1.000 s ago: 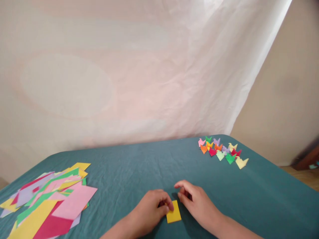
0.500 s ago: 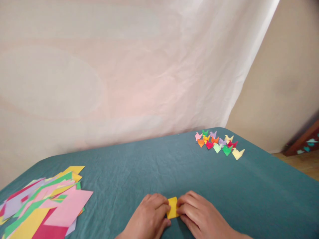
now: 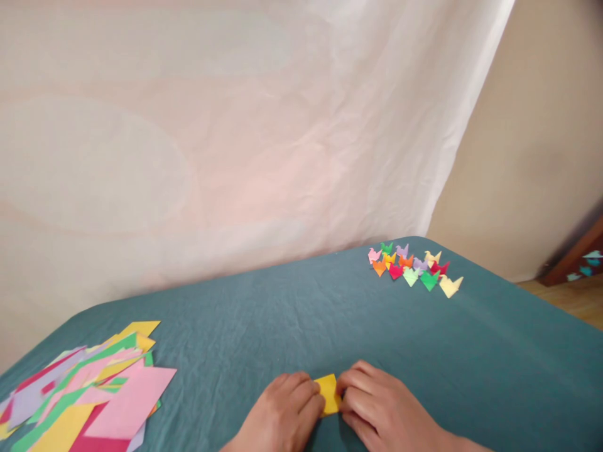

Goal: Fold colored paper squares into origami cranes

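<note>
A small yellow piece of folded paper (image 3: 330,394) lies near the front edge of the table, between my two hands. My left hand (image 3: 285,411) has its curled fingers on the paper's left side, with the thumb mostly hidden. On the right side, the fingertips of my right hand (image 3: 377,402) pinch the paper's edge. The fingers cover both ends of the paper, so its full outline cannot be seen.
A loose pile of coloured paper sheets (image 3: 127,402) spreads over the left of the green-covered table (image 3: 245,326). Several small folded paper birds (image 3: 429,280) stand in rows at the far right. A pale cloth (image 3: 264,144) hangs behind the table.
My left thumb, visible before at the paper's lower left, has tucked out of sight. The left fingers have shifted slightly over the paper. The view has tilted a little.
</note>
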`<state>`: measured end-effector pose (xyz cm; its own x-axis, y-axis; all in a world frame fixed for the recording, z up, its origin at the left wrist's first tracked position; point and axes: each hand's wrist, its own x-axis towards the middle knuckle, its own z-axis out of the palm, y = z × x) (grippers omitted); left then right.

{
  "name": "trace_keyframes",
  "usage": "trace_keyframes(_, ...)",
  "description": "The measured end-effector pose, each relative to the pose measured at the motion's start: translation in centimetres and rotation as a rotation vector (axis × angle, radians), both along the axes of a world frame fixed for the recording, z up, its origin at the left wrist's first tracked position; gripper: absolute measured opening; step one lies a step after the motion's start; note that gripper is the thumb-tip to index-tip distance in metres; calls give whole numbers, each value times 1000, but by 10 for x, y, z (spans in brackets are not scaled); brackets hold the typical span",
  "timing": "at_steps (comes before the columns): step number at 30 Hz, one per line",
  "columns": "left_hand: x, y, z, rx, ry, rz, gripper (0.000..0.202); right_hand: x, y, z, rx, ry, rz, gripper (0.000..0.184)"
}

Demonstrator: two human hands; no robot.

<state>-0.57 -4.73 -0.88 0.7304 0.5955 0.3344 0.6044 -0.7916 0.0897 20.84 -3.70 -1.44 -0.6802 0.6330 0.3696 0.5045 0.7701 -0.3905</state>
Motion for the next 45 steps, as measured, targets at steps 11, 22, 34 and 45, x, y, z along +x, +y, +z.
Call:
trace_keyframes(11, 6, -4, -1, -87, -148, 42, 19, -4, -4, -9, 36, 53, -21, 14)
trace_keyframes(22, 9, -7, 4, -298, -257, 252, 13, -5, -1, -15, -53, 45, -88, 13)
trace_keyframes(34, 11, -9, 10, -378, -203, 362, 8, -8, -4, -12, -131, -34, -162, 11)
trace_keyframes(45, 17, -8, 13, -333, -76, 385, 11, -9, -3, -14, -116, -19, -207, 11)
